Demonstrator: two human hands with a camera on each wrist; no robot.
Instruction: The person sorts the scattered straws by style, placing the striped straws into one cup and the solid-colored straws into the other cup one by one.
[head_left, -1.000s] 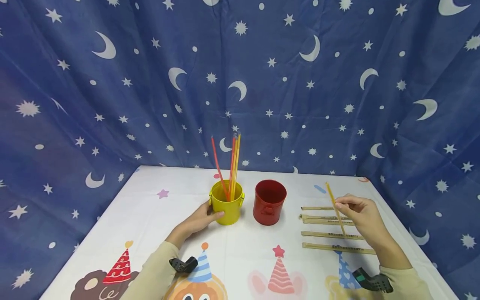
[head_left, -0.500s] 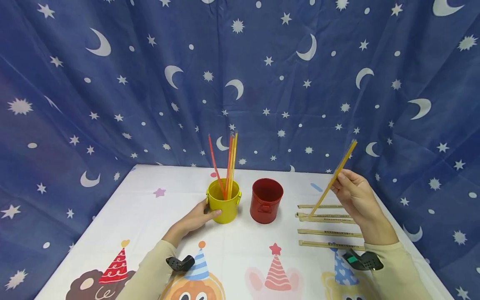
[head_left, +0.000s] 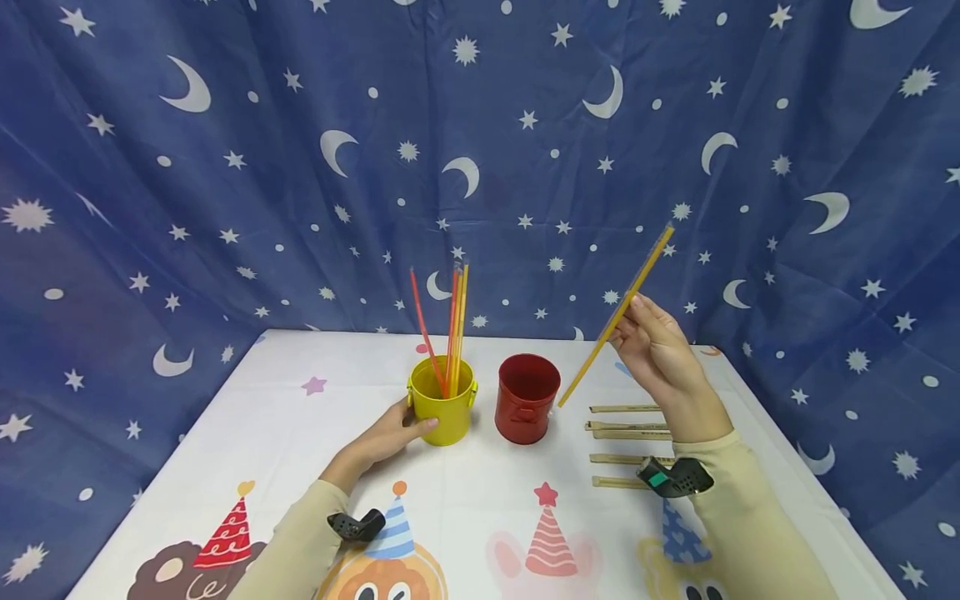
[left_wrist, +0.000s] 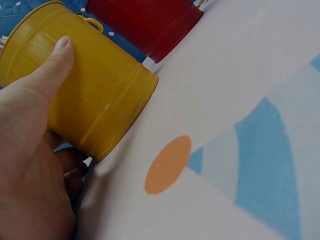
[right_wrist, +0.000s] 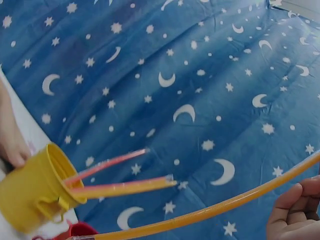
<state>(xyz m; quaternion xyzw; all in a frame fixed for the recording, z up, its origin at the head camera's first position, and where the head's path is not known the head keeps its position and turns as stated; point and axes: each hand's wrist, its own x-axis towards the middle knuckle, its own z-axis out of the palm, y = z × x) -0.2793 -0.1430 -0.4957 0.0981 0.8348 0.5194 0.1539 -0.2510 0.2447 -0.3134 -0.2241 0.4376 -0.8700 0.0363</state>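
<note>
My left hand [head_left: 387, 432] holds the side of a yellow bucket [head_left: 444, 421], the thumb across its front and the fingers behind it. Several red and orange wrapped straws [head_left: 452, 333] stand in that bucket. In the head view my right hand [head_left: 660, 358] pinches an orange straw [head_left: 618, 312] in clear wrapping, held slanted in the air. Its lower end comes down close to the right side of a red bucket [head_left: 522, 417]. The right wrist view shows the same orange straw [right_wrist: 210, 212] running across the bottom, beside the curled fingers [right_wrist: 295, 202].
Several paper-wrapped sticks [head_left: 626, 458] lie in a row on the right of the table, partly hidden by my right arm. A white tablecloth [head_left: 360, 371] with party-animal prints covers the table. Behind it hangs a blue curtain [head_left: 300, 208] with moons and stars.
My right hand has lifted the orange straw from over the paper-wrapped sticks and carried it left and up, tilting it the other way. The left hand stays at the yellow bucket.
</note>
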